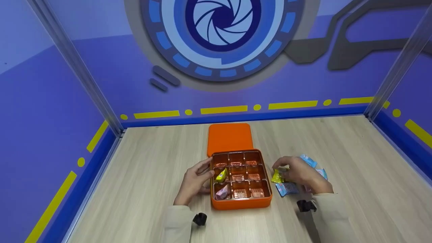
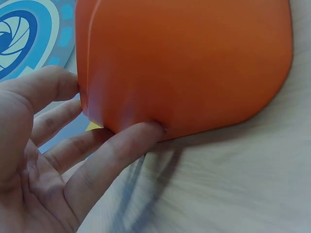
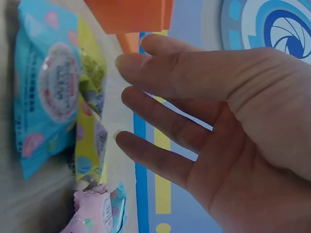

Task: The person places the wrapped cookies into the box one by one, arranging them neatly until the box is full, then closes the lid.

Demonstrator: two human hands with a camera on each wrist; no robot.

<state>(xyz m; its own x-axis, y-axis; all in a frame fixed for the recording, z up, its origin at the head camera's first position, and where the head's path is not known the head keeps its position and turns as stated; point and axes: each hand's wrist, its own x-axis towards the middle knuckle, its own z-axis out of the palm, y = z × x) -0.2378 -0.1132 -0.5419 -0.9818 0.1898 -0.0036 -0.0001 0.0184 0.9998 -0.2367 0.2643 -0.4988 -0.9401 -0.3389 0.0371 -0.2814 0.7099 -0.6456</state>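
Note:
An orange box (image 1: 241, 204) with a grid of small compartments stands in the middle of the table. A yellow wrapped candy (image 1: 221, 175) lies in the left compartment of its middle row, a pink one (image 1: 222, 192) in the front left compartment. My left hand (image 1: 193, 182) touches the box's left side, fingers spread along the wall. To the right of the box, my right hand (image 1: 298, 172) hovers over loose candies. Its fingers are apart and hold nothing in the right wrist view. Nearest are a yellow candy (image 3: 91, 73), a blue one (image 3: 48, 87) and a pink one (image 3: 92, 211).
Behind the box lies a flat orange lid (image 1: 230, 138), against or partly under its back edge. More blue candies (image 1: 308, 160) lie beyond my right hand. Blue printed panels (image 1: 222, 98) border the wooden table (image 1: 152, 162) at the back and sides.

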